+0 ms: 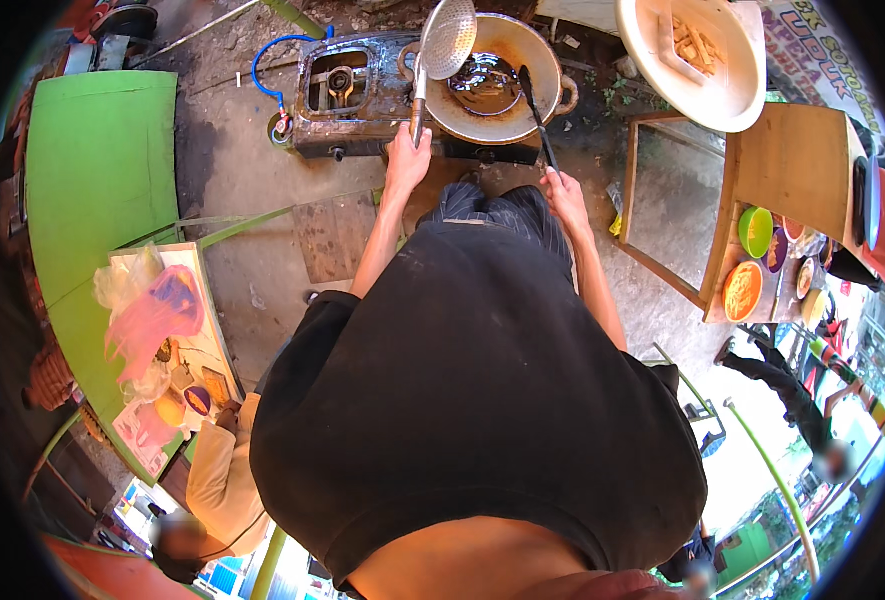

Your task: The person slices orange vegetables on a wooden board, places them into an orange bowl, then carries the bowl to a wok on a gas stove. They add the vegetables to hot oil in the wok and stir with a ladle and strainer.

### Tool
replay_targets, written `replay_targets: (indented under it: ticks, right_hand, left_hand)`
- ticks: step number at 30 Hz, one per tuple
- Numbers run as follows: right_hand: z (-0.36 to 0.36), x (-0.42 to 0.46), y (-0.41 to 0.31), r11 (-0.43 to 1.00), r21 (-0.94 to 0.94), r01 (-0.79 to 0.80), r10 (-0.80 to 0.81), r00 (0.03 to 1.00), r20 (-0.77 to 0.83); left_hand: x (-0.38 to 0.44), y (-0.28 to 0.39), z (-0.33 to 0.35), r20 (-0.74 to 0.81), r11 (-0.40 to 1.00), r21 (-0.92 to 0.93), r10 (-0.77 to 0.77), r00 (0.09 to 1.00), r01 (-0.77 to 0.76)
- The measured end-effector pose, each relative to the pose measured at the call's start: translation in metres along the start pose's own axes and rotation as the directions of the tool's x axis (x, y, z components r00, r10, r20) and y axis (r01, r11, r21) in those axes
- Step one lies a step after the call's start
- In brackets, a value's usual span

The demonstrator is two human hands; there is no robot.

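Note:
My left hand (pixel 408 157) grips the handle of a round perforated skimmer (pixel 450 41), whose metal head hangs over the left rim of a large two-handled wok (pixel 446 120). Dark oil (pixel 485 84) lies in the bottom of the wok, which stands on the right side of a two-burner gas stove (pixel 382 135). A long dark spatula (pixel 540 124) is held by its handle in my right hand (pixel 564 196); its far end rests at the wok's inner right side. The stove's left burner (pixel 339 82) carries no pan.
At the upper right is a pale basin (pixel 746 97) with food pieces, above a wooden-framed case (pixel 787 150) and several bowls. A green table (pixel 104 150) stands left, near a tray with plastic bags (pixel 157 315). A person in a tan top (pixel 217 472) is behind at left. A blue hose (pixel 258 64) meets the stove.

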State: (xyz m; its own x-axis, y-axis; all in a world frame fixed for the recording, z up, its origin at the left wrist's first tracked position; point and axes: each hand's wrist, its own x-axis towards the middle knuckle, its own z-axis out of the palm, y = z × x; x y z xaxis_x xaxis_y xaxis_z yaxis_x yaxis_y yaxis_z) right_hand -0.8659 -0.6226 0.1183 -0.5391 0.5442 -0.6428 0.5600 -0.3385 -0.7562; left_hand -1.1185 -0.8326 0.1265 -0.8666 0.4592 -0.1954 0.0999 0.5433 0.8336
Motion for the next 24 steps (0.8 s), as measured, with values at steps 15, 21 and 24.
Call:
replay_targets:
  ticks: [15, 21, 24]
  right_hand:
    - [0.010, 0.003, -0.011, 0.999, 0.045, -0.026, 0.023, 0.998, 0.064]
    - [0.031, 0.006, -0.021, 0.997, 0.066, -0.034, 0.030, 0.998, 0.063]
    - [0.047, 0.011, -0.021, 0.995, 0.097, 0.000, -0.002, 1.000, 0.020]
  left_hand:
    - [-0.004, -0.014, 0.004, 0.030, 0.995, -0.030, -0.092, 0.995, 0.093]
    - [-0.005, -0.041, 0.021, 0.076, 0.985, -0.056, -0.156, 0.985, 0.161]
    - [-0.009, -0.027, 0.037, 0.235, 0.889, -0.307, -0.274, 0.932, 0.339]
